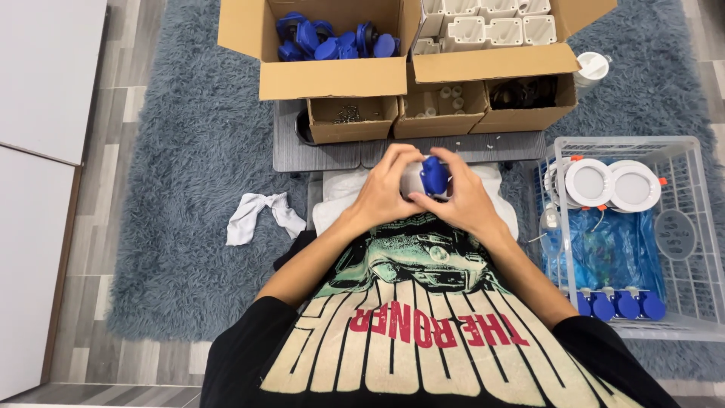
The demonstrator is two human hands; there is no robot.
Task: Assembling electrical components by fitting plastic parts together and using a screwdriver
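Landmark: we take the small grey table (332,155) in front of the person as reference for every position below
Left hand: our left hand (389,189) sits just on the near side of the table, fingers curled closed around the white housing (412,180), thumb across its lower edge
Right hand: our right hand (462,198) is beside the left, touching it, fingers bent and pinched on the blue cap (435,176)
Blue cap: seated against the white housing between both hands, at the near edge of the table, over a white cloth pad (336,198)
Open box, far left: a cardboard box of blue caps (332,39) stands on the far side of the table
Open box, far right: a cardboard box of white housings (491,26) stands next to it, also beyond the table
Small boxes: three low cardboard boxes rest on the table itself, namely the screw box (349,117), the middle box (438,109) with small white pieces, and the dark-parts box (529,98)
Wire basket: a white wire basket (698,249) lies to the right of the table and holds round white lamp discs (612,183), a blue bag (604,253) and a row of blue caps at its near wall
Rag: a crumpled white rag (260,215) lies left of the table on the grey shaggy rug (181,189)
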